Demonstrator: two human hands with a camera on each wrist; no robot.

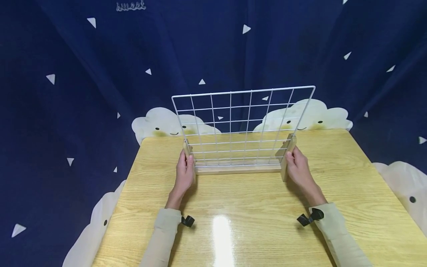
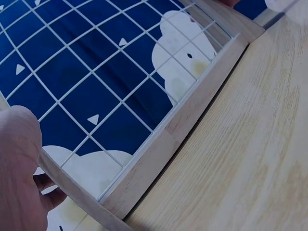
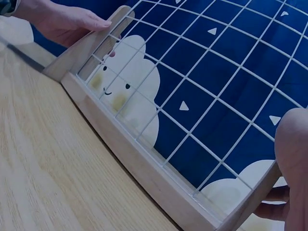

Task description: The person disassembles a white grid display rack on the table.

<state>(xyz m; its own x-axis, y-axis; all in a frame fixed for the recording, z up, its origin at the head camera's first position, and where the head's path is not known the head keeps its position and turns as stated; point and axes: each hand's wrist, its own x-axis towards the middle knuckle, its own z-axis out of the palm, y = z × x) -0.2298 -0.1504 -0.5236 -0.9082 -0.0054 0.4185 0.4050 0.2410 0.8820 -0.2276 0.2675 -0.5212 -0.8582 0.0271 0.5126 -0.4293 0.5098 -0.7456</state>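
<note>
A white wire grid (image 1: 230, 121) leans back, upright, in a pale wooden base whose front bar (image 1: 238, 170) runs along the tabletop. Wooden side pieces flank the grid, one on the left (image 1: 187, 147) and one on the right (image 1: 288, 152). My left hand (image 1: 185, 170) grips the left side piece, thumb on the near side and fingers behind it. On the opposite end, my right hand (image 1: 299, 168) holds the right side piece (image 3: 257, 197) the same way. Part of each hand's fingers is hidden behind the wood.
The wood-grain table (image 1: 240, 207) spreads under the stand, with a bright glare streak near the front. Behind it hangs a dark blue curtain (image 1: 213, 48) with white triangles and cloud figures (image 1: 310, 113). Black straps with small devices (image 1: 187, 221) sit at both wrists.
</note>
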